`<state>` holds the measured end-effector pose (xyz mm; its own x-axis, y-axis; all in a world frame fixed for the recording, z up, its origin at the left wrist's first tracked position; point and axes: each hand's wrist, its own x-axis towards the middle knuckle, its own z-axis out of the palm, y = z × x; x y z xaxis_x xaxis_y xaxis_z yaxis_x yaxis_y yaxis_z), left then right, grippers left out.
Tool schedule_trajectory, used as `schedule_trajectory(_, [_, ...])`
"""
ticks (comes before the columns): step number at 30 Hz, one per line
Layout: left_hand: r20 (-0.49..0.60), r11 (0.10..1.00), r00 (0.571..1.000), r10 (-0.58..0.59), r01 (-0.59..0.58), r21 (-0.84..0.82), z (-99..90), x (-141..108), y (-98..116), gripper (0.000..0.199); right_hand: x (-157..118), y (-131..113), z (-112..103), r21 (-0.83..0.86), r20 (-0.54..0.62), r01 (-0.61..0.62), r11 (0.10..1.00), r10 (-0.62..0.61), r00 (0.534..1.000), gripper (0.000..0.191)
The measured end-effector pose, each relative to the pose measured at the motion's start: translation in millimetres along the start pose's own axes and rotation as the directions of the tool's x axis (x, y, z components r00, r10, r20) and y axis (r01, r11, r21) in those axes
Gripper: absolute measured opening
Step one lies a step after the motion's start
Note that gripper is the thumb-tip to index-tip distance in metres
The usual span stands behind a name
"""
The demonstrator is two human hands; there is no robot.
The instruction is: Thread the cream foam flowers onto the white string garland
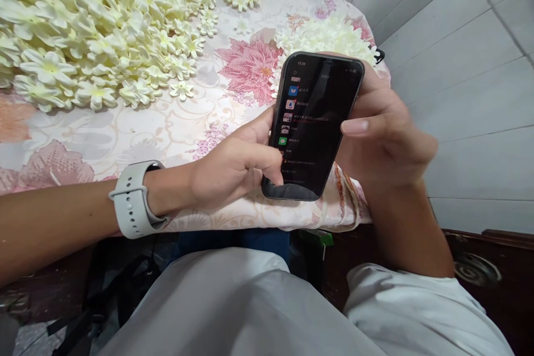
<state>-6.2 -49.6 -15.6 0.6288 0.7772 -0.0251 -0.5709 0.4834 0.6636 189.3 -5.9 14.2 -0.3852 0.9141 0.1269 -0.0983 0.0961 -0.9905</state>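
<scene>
A black smartphone (pixel 315 139) is held upright and slightly tilted above the table's front edge. Its dark screen shows a list with small coloured icons. My left hand (pixel 237 164), with a pale watch strap on the wrist, grips the phone's lower left side, its thumb bent over the bottom of the screen. On the other side my right hand (pixel 384 128) holds the phone's right edge, thumb at the screen's border and the other fingers hidden behind it. Past the phone lies a small pile of white artificial flowers (pixel 329 36).
A large heap of pale yellow artificial flowers (pixel 104 28) covers the table's left and back. The floral tablecloth (pixel 208 72) hangs at the front edge. White wall tiles (pixel 471 94) rise close on the right. Below, a green object (pixel 319 238) and dark straps (pixel 133 283) show.
</scene>
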Motion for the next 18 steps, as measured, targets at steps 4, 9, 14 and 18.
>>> schedule_trajectory(4, [-0.017, 1.0, 1.0, 0.011, -0.011, -0.006, 0.2, 1, 0, 0.055, -2, -4, 3, 0.007, -0.012, -0.066, 0.998, 0.066, 0.998, 0.048])
schedule_trajectory(9, [-0.047, 1.0, 0.999, 0.027, -0.027, -0.008, 1.1, 0, 3, 0.055, -4, -2, 0, 0.007, 0.045, -0.063, 0.998, 0.063, 0.997, 0.052])
schedule_trajectory(14, [-0.121, 0.999, 0.992, 0.031, -0.027, 0.031, 5.5, -1, 16, 0.056, -10, 3, -8, -0.025, 0.254, -0.065, 0.998, 0.069, 0.965, 0.079])
schedule_trajectory(18, [-0.181, 0.996, 0.983, 0.038, -0.024, 0.081, 14.0, -2, 23, 0.058, -17, 1, -8, -0.048, 0.304, -0.115, 0.992, 0.125, 0.945, 0.09])
